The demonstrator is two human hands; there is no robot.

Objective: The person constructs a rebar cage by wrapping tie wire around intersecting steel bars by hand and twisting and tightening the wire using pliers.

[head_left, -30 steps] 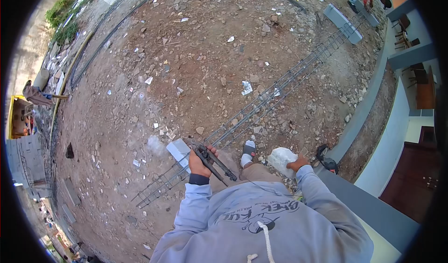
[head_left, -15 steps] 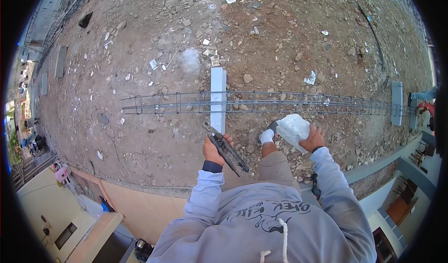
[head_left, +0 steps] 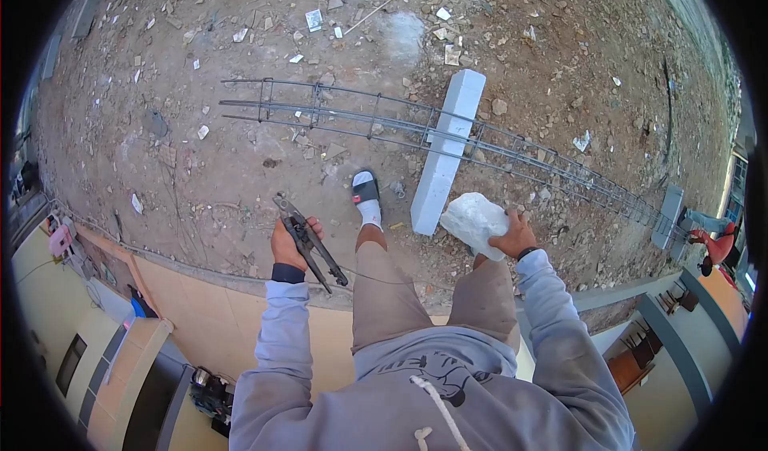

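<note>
My left hand (head_left: 293, 244) is wrapped round a pair of dark metal pliers (head_left: 308, 239), its handles spread toward the lower right. On the other side, my right hand (head_left: 513, 236) grips the edge of a bulky whitish lump (head_left: 475, 224); whether it is a block or a filled bag, I cannot tell. Just beyond the lump, a long pale block (head_left: 438, 180) lies slantwise on the ground. Across it rests a long rebar cage (head_left: 352, 115) of thin bars with stirrups. My sandalled foot (head_left: 366, 191) stands between the pliers and the pale block.
Another block (head_left: 667, 216) supports the cage's far right end, where a person in red (head_left: 712, 247) bends low. Rubble and scraps cover the dirt ground (head_left: 240, 155). Behind me runs a building wall (head_left: 240, 299), with a motorcycle (head_left: 210, 395) at lower left.
My view has turned and shifted left along the cage, which now slants down to the right. A foot has come forward on the left. Both hands keep hold of the same things.
</note>
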